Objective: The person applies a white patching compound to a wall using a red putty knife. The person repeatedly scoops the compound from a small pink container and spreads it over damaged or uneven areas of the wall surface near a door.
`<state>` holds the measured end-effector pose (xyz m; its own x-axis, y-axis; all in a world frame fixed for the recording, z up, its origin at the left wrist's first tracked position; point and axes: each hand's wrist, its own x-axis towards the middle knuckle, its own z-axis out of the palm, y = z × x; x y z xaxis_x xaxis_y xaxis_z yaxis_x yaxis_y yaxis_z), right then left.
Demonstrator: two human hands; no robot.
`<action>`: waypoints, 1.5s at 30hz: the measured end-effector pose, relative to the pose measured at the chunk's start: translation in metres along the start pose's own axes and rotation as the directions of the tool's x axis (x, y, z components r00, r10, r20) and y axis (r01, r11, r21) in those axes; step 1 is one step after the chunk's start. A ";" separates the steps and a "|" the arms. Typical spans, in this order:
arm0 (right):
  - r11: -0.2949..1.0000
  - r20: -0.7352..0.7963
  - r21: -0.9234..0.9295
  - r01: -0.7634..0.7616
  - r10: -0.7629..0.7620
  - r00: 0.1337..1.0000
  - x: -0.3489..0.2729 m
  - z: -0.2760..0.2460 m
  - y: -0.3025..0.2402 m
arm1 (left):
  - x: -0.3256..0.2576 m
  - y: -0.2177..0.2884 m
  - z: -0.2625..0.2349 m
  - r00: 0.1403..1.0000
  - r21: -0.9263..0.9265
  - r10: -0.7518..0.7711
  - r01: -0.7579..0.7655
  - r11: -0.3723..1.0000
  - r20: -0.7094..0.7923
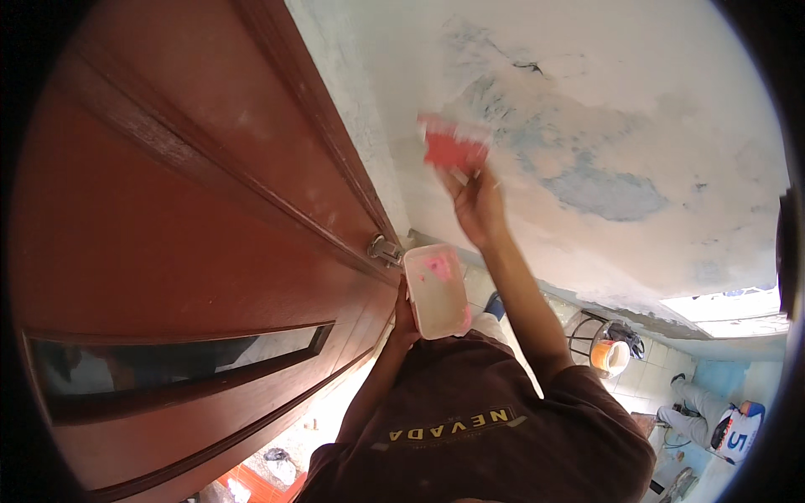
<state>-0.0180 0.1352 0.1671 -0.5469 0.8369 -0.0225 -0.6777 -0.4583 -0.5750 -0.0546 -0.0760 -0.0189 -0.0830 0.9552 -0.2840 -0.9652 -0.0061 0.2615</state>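
My right hand (475,203) is raised against a patchy white and grey-blue wall (604,126) and grips a red flat scraper (453,149), whose blade is pressed to the wall surface. My left hand (405,323) holds a white rectangular tub (436,292) by its lower end, close to my chest. Pink smears of filler show inside the tub. The tub sits just right of the door's edge, below the scraper.
A reddish-brown wooden door (184,218) with a metal handle (383,249) and a narrow glass slot fills the left. At lower right a stool carries an orange and white bucket (610,355) on a tiled floor, and another person (713,417) crouches beyond it.
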 end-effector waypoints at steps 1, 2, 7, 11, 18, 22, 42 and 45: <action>0.994 -0.090 0.054 -0.092 0.097 0.991 0.009 -0.054 0.032 | 0.001 -0.002 0.001 1.000 -0.009 0.002 -0.002 1.000 -0.012; 0.985 -0.211 0.074 -0.158 0.170 0.963 0.019 -0.107 0.064 | 0.002 -0.002 0.004 1.000 0.004 0.001 -0.001 1.000 -0.018; 0.946 -0.247 0.108 -0.304 0.322 0.914 0.062 -0.257 0.115 | 0.003 -0.003 -0.005 0.998 0.033 -0.027 0.026 0.999 0.050; 0.959 -0.164 0.283 0.000 0.049 0.985 0.093 -0.184 0.043 | -0.005 -0.002 0.009 0.998 0.040 0.028 -0.030 0.999 0.048; 0.948 -0.004 0.269 0.168 -0.173 0.985 0.000 0.034 -0.128 | -0.002 -0.005 0.011 0.999 0.015 -0.007 0.006 1.000 0.039; 0.980 -0.044 0.187 0.066 -0.059 0.997 -0.017 -0.003 -0.077 | 0.001 -0.007 0.005 1.000 -0.028 -0.005 0.006 1.000 0.028; 0.706 -0.316 0.682 0.190 0.051 0.947 0.042 -0.277 0.067 | -0.005 -0.008 0.000 0.974 0.219 0.079 -0.031 0.975 -0.211; 0.762 -0.434 0.631 0.145 0.191 0.881 0.023 -0.309 0.075 | -0.002 -0.007 -0.014 0.991 0.102 0.017 -0.004 0.995 -0.133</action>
<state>0.0704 0.2123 -0.1290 -0.3978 0.7792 -0.4844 -0.9061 -0.4165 0.0742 -0.0515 -0.0819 -0.0329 -0.1320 0.9071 -0.3997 -0.9345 0.0206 0.3553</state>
